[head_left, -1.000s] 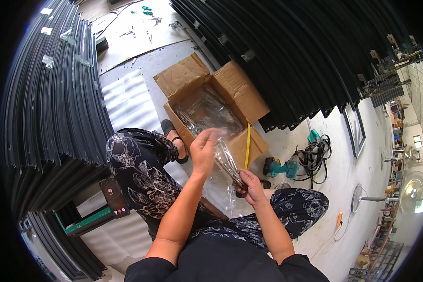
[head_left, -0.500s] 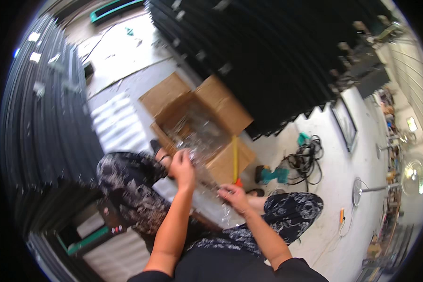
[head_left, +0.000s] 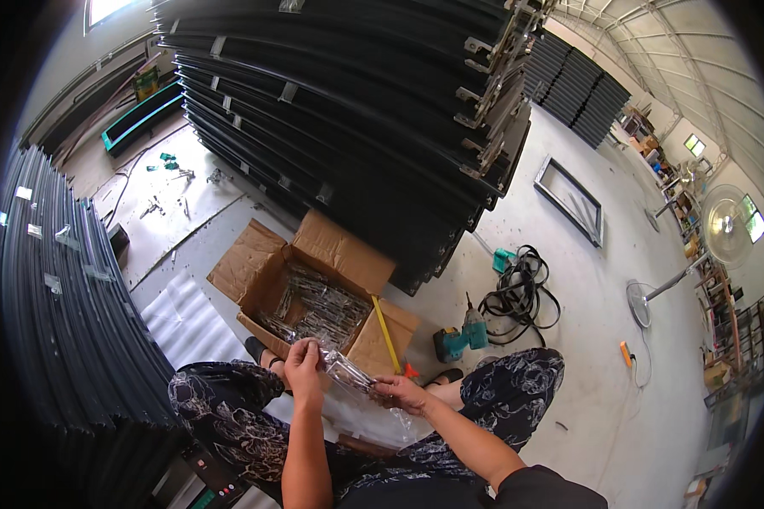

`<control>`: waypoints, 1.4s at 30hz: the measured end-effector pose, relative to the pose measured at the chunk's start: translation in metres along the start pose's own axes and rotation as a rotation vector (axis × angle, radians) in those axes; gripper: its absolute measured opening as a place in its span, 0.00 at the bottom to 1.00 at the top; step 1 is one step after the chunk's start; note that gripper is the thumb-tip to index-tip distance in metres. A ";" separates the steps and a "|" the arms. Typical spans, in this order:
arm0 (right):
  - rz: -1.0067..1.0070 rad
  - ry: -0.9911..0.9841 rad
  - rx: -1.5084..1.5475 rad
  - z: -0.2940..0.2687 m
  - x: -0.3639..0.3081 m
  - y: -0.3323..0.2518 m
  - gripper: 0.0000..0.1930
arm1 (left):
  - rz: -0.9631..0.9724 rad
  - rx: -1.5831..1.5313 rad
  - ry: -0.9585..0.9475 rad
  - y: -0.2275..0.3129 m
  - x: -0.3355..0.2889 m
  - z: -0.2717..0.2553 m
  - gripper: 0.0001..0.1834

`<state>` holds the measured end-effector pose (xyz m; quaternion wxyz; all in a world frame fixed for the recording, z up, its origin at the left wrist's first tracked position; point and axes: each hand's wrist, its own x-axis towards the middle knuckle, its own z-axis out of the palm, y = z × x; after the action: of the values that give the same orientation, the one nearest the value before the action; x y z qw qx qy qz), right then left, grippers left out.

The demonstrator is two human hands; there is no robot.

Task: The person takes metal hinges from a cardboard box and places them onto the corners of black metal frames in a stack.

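Observation:
A clear plastic bag [head_left: 346, 371] with shiny long metal parts in it is stretched between my two hands, above my lap. My left hand [head_left: 304, 366] pinches its upper left end. The lower right end is gripped by my right hand [head_left: 403, 394], and loose plastic hangs below those fingers. Just beyond my hands stands an open cardboard box [head_left: 344, 250] with its flaps spread. Many similar metal pieces [head_left: 324, 307], some with a plastic-like gleam, lie inside it. How many parts are in the held bag is too small to tell.
A yellow strip [head_left: 386, 335] leans on the box's right flap. A teal cordless drill [head_left: 463, 337] and a coiled black cable [head_left: 528, 293] lie to the right. Stacked black panels [head_left: 348, 110] rise behind the box, with more panels [head_left: 68, 297] at left. A rectangular frame [head_left: 571, 204] lies farther off.
The view has swung, so the box and my hands appear lower and farther left. The picture is sharper now. Both hands keep their hold on the bag.

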<state>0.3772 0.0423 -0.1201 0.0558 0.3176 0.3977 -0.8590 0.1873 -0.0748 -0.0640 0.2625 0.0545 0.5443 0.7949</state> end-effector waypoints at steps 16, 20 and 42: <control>-0.113 0.049 -0.124 0.009 0.000 -0.011 0.17 | -0.296 -0.474 0.063 0.011 0.012 -0.015 0.07; -0.138 -0.121 -0.240 0.024 -0.006 -0.017 0.17 | -0.369 -0.412 -0.078 -0.013 0.018 -0.031 0.06; -0.139 0.554 -0.003 -0.002 0.058 0.020 0.09 | -0.503 0.282 0.201 -0.101 0.038 -0.022 0.43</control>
<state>0.3390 0.0388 -0.1683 -0.1135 0.5121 0.4199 -0.7407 0.1828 -0.0474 -0.1707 0.3860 -0.1249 0.6688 0.6230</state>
